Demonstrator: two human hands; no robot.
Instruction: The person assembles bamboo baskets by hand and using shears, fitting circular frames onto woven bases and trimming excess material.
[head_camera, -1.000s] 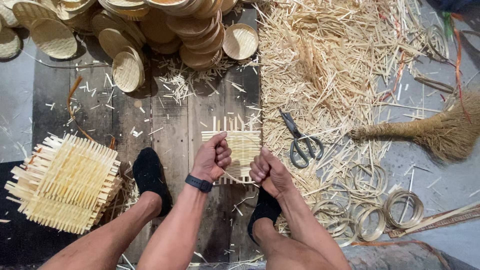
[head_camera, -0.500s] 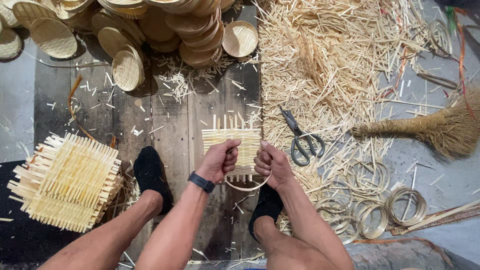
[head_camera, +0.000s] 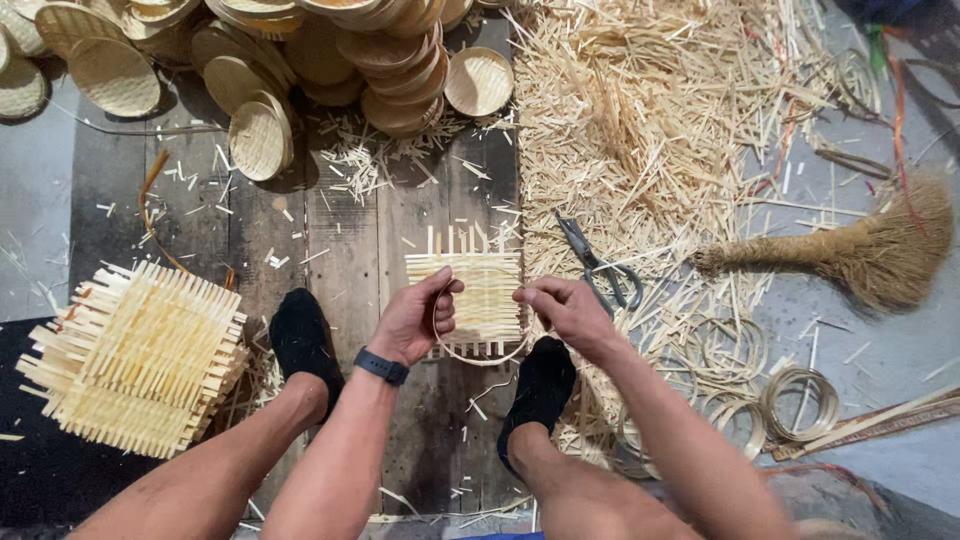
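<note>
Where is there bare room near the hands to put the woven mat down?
Barest: the dark planks between the stacked woven squares and the woven mat, below the round baskets; only a few slivers there. Crowded: right of the mat, where the scissors, the strip heap and the loose rings lie.

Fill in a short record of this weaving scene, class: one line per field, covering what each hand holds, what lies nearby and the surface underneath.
Left hand: grips a thin bamboo ring at the left edge of the woven mat
Right hand: pinches the ring at the mat's right edge
Scissors: lying on the bamboo offcuts, right of the mat
Stack of woven mats: left of the feet
Round baskets: piled at the top
Broom: far right
Spare rings: lower right
Surface: dark wooden planks
</note>
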